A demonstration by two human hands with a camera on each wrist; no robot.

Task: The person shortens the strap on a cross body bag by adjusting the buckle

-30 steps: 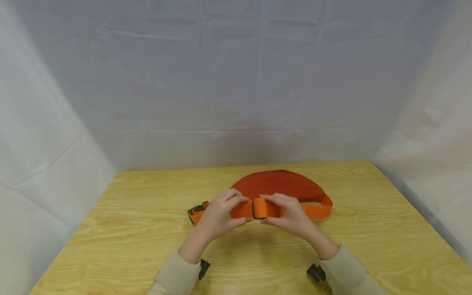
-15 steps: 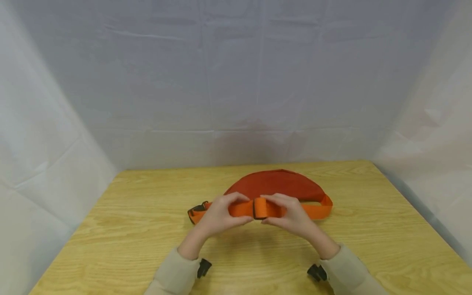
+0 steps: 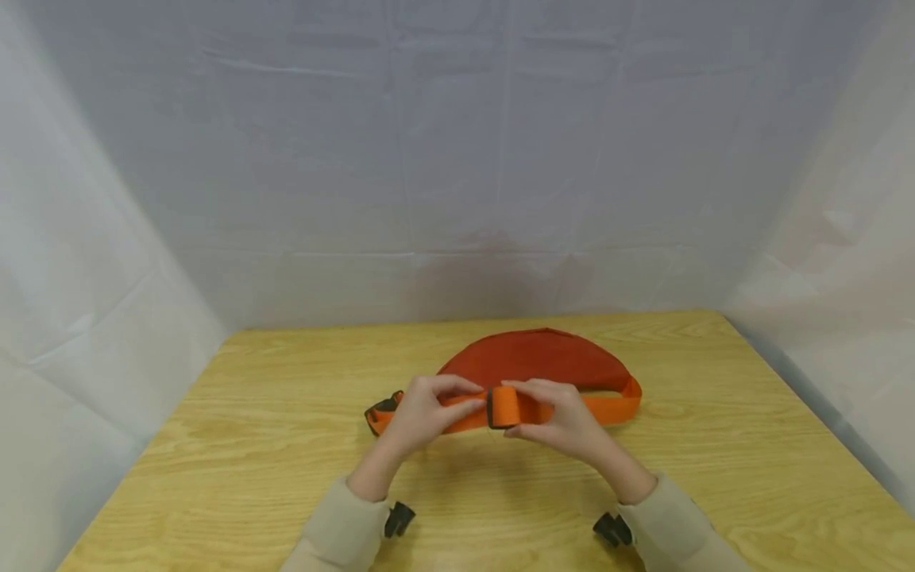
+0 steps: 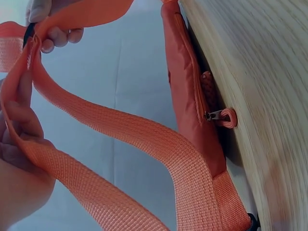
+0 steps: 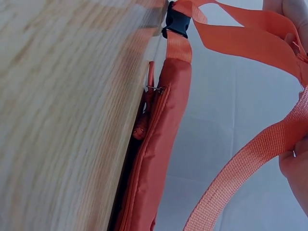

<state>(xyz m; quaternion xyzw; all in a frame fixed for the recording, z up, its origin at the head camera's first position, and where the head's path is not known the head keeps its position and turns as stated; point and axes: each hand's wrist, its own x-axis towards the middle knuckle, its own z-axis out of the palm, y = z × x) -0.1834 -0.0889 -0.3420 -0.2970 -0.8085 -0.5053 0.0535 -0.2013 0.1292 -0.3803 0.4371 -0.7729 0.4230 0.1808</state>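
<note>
A red waist bag (image 3: 536, 356) lies on the table, its orange strap (image 3: 615, 409) raised in front of it. Left of the strap's black slider (image 3: 490, 408), my left hand (image 3: 422, 415) pinches the webbing, thumb across its front. My right hand (image 3: 565, 417) holds the folded webbing just right of the slider, fingers at the upper edge and thumb at the lower. In the left wrist view the strap hangs in loops past the left hand (image 4: 21, 163). A fastened black side-release buckle (image 5: 177, 21) shows in the right wrist view, beyond the bag's zipper (image 5: 151, 120).
The wooden table (image 3: 286, 445) extends around the bag on all sides. Pale sheeting (image 3: 457, 159) rises behind the table and at both sides. Black devices (image 3: 399, 519) sit at both wrists, beside the light sleeves.
My left thumb has moved up from the strap's lower edge onto its front, and the webbing there sits slightly lower. The right hand has hardly moved.
</note>
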